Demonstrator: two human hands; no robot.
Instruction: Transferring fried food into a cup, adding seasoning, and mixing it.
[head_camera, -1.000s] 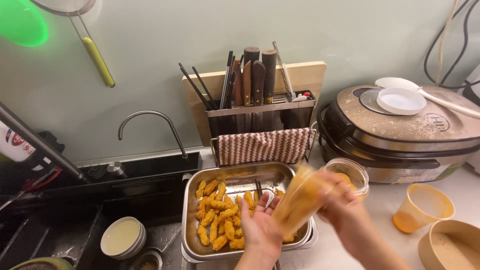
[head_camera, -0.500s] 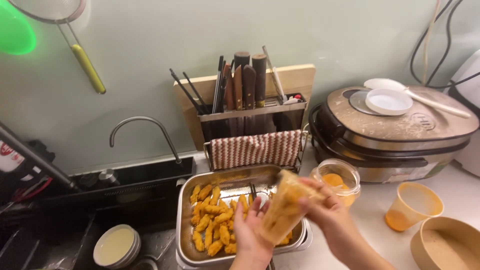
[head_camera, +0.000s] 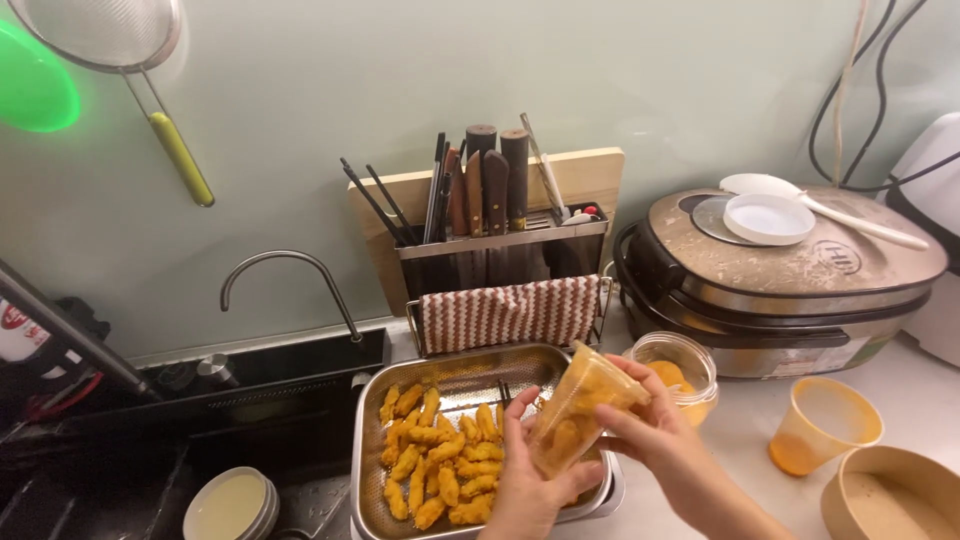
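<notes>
Both hands on clear plastic cup (head_camera: 578, 418), tilted over steel tray (head_camera: 375, 450) of fried nuggets (head_camera: 440, 462). Right hand (head_camera: 640, 425) wraps its rim; left hand (head_camera: 525, 478) fingers curl under base. Step: prob. filling the cup w/ nuggets; next needs the left hand free.

Held in both hands: one clear plastic cup (head_camera: 575, 420). Just behind the grip: one open glass jar (head_camera: 676, 362). Under it: one steel tray (head_camera: 462, 372) of fried pieces, too many to count. Right of it: one orange cup (head_camera: 822, 425), one bowl (head_camera: 890, 495).
</notes>
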